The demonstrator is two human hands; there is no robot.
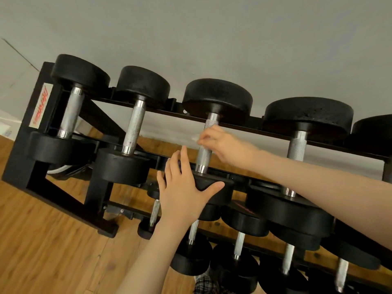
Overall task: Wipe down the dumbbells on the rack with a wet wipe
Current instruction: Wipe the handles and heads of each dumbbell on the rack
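Several black round-headed dumbbells with knurled steel handles lie across the top tier of a black rack (25, 149). The third dumbbell from the left (218, 98) is the one under my hands. My left hand (182, 187) lies flat with straight fingers on its near head, thumb hooked over the edge. My right hand (220, 145) is curled around the middle of its steel handle, pinching a thin white wet wipe (198, 139) against it; most of the wipe is hidden by my fingers.
More dumbbells (237, 247) lie on the lower tiers. A grey wall (212, 28) stands right behind the rack. Wooden floor (42, 240) spreads to the left and front. A patch of plaid fabric (203, 283) shows at the bottom edge.
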